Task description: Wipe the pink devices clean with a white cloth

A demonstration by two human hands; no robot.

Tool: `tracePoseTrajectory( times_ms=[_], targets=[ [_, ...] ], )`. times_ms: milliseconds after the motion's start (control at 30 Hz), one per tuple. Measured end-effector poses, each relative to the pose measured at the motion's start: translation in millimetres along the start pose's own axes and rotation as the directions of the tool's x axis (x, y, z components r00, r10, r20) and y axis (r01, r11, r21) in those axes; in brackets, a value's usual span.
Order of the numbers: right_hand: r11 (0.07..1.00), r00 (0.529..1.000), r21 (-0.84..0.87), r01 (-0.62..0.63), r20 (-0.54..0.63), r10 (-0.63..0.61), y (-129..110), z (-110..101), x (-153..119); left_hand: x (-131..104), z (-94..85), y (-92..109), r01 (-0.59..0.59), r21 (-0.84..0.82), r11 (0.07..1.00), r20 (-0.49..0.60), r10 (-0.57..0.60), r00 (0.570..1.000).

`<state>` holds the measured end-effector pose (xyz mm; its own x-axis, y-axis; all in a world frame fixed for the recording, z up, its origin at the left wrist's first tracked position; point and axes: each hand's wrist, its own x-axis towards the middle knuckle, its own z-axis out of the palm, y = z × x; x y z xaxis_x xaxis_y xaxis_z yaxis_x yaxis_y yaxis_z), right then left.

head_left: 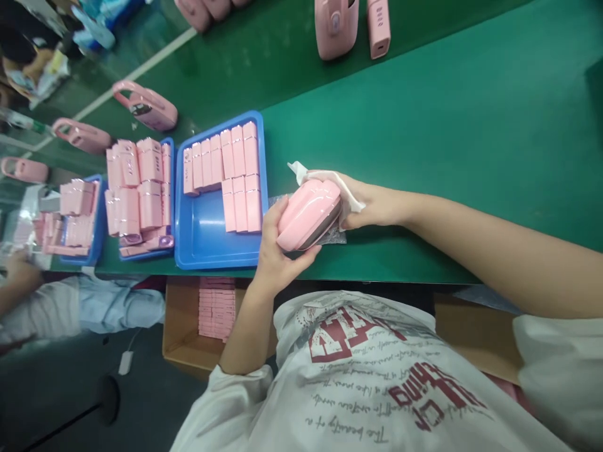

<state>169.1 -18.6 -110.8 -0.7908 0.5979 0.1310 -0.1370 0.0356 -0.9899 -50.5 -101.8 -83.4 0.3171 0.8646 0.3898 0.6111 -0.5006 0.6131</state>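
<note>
A glossy pink rounded device (308,213) with a dark grey side is held above the near edge of the green table (424,138). My left hand (277,251) grips its left end, thumb on one side and fingers on the other. My right hand (365,201) is closed around a white cloth (347,191), which lies against the device's right and far side. Clear plastic film (335,237) shows beneath the device. Just left of my left hand stands a blue tray (202,251) with several pink boxes (239,150) along its far and right sides.
Farther left are two more blue trays (172,154) with pink pieces. Pink devices (146,107) stand along a raised ledge behind. Another person's hand (21,270) is at the far left. Below the table edge sits a cardboard box (181,320) with stacked pink pieces.
</note>
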Motion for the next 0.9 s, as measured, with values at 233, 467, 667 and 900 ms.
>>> tracePoseTrajectory(
  times_ms=[233, 467, 667, 900],
  targets=[
    [0.995, 1.000, 0.103, 0.004, 0.008, -0.004, -3.5, 0.5, 1.0, -6.8, 19.9, 9.6, -0.053, 0.090, 0.995, -0.207, 0.071, 0.976],
    [0.996, 0.998, 0.069, 0.055, -0.001, -0.055, 5.9, 1.0, 1.2, -6.2, 28.7, 4.6, 0.050, 0.002, 0.999, -0.275, -0.047, 0.960],
    [0.997, 0.998, 0.029, 0.070, -0.006, -0.070, 5.9, 3.2, 1.7, -7.7, 33.5, 9.2, 0.072, 0.034, 0.997, -0.300, -0.059, 0.952],
    [0.998, 0.998, 0.000, 0.065, -0.023, -0.065, 5.8, 6.8, 0.8, -9.7, 36.6, 18.6, 0.105, 0.116, 0.988, -0.283, -0.068, 0.957]
  ],
)
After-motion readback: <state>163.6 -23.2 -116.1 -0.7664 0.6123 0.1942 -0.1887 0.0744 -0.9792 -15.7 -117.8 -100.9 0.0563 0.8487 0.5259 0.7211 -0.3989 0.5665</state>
